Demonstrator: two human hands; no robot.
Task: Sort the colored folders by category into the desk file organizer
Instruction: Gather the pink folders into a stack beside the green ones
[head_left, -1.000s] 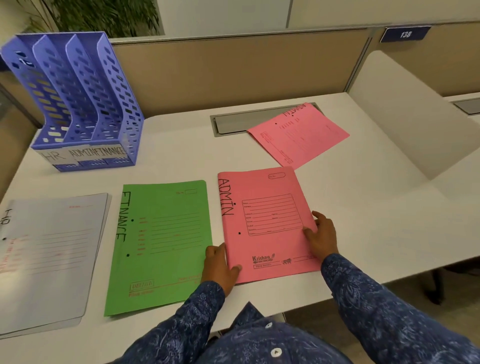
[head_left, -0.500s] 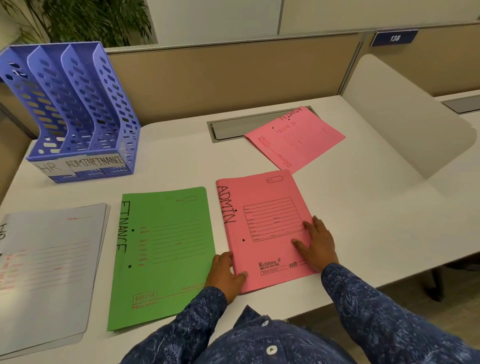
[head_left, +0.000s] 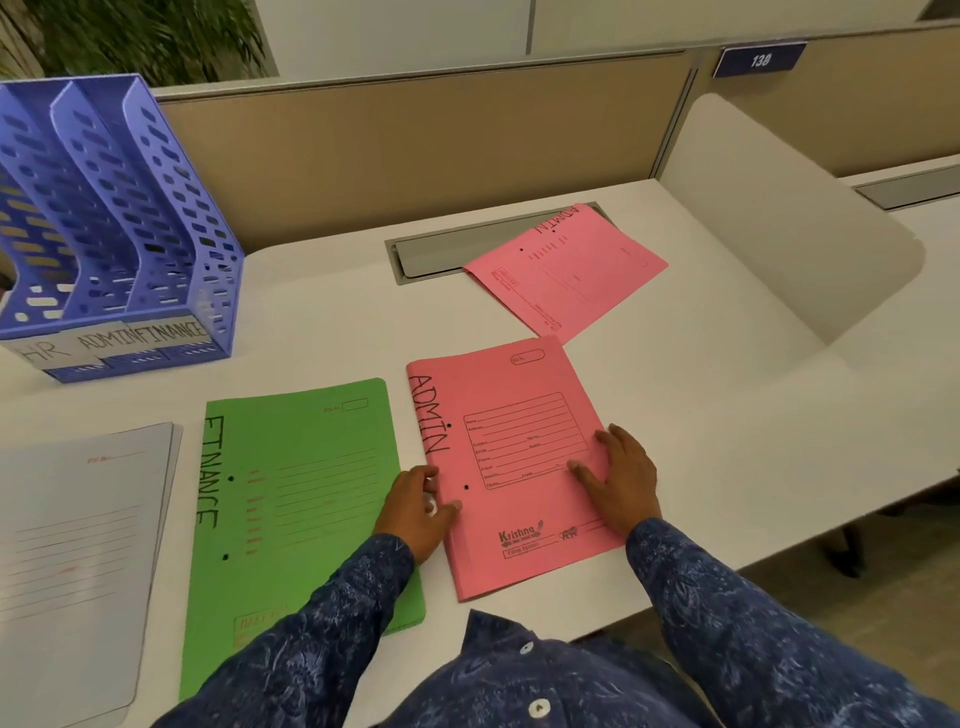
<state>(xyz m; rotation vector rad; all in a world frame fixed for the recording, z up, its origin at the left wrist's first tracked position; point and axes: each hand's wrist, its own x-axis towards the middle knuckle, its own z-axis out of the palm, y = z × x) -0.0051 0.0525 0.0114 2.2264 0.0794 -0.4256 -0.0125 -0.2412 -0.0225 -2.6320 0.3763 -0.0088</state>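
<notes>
Fingers of the left hand (head_left: 415, 512) curl at the spine of the near pink ADMIN folder (head_left: 511, 462) on the desk (head_left: 727, 431), the right hand (head_left: 621, 480) pressing flat, seemingly readying a lift toward the blue file organizer (head_left: 119, 234).

Matt card folders (head_left: 509, 457) lie on a smooth desk (head_left: 322, 312); perforated plastic organizer (head_left: 119, 228).

We see long sleeves (head_left: 332, 618) of dark navy cloth with a paler blue leafy print. The shirt front (head_left: 519, 686) carries small white buttons (head_left: 538, 707). Both hands are bare.
</notes>
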